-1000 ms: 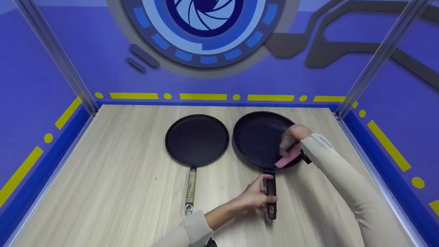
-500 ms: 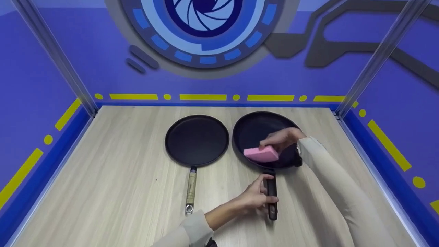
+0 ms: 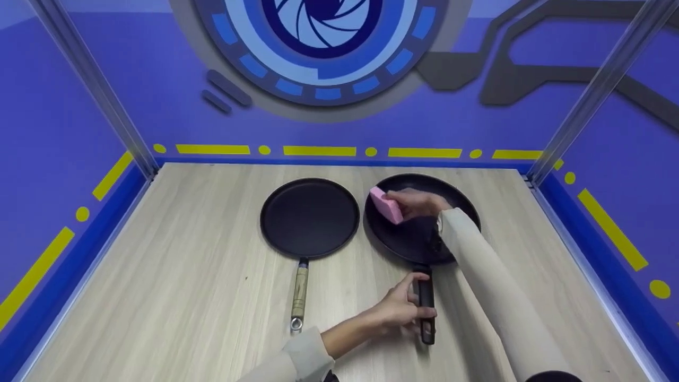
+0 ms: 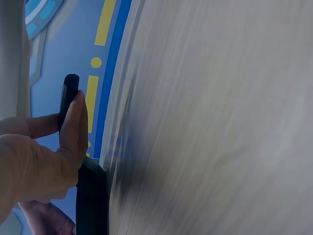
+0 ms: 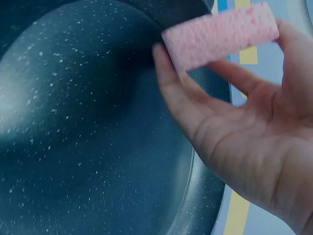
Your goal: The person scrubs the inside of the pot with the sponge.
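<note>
A dark speckled frying pan (image 3: 414, 244) lies on the right of the table, its black handle (image 3: 426, 297) toward me. My left hand (image 3: 395, 307) grips that handle from its left side; the left wrist view also shows the fingers around the handle (image 4: 91, 200). Over the pan's left inner side, my right hand (image 3: 419, 203) pinches a pink sponge (image 3: 386, 205) between thumb and fingers. Close up in the right wrist view, the porous sponge (image 5: 222, 36) is tilted near the pan's wall. Whether it touches the pan I cannot tell.
A flat black crepe pan (image 3: 310, 217) with a wood-patterned handle (image 3: 299, 291) lies just left of the frying pan. Both are on a pale wooden table (image 3: 201, 254). Blue printed panels (image 3: 329, 132) wall in the back and sides.
My right hand has swept the sponge from the pan's lower right, across its near side, to the upper left. My left hand has stayed on the handle.
</note>
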A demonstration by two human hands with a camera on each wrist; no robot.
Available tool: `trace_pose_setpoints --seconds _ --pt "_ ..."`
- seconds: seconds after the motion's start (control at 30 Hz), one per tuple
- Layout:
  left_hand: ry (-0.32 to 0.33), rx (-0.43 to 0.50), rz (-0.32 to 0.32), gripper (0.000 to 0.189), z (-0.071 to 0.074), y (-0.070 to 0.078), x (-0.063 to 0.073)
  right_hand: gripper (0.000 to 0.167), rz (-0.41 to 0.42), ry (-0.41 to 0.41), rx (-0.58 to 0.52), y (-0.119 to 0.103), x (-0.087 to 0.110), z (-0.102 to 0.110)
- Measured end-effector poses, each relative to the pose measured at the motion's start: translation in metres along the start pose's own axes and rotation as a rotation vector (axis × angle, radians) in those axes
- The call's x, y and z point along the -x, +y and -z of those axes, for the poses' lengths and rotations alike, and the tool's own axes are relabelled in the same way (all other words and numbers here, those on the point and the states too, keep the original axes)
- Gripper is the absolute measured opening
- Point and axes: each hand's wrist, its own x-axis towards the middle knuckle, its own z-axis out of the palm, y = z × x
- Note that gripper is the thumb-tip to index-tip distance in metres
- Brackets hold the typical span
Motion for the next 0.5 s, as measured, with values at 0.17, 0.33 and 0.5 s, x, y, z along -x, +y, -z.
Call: trace_pose_setpoints --seconds 0.17,0.33,0.5 --pt "0.003 -0.013 0.004 0.065 0.0005 0.0002 0.0008 0.050 0.033 0.067 0.025 -0.0019 -0.0031 -0.0002" --pt "0.003 -0.038 0.009 0.065 0.0008 0.0011 0.0003 0.072 0.019 0.234 0.054 -0.0019 -0.0005 0.0013" --pt "-0.016 -0.006 0.017 0.065 0.0017 0.0010 -0.0009 0.080 -0.043 0.429 0.139 0.0005 0.0022 0.0065"
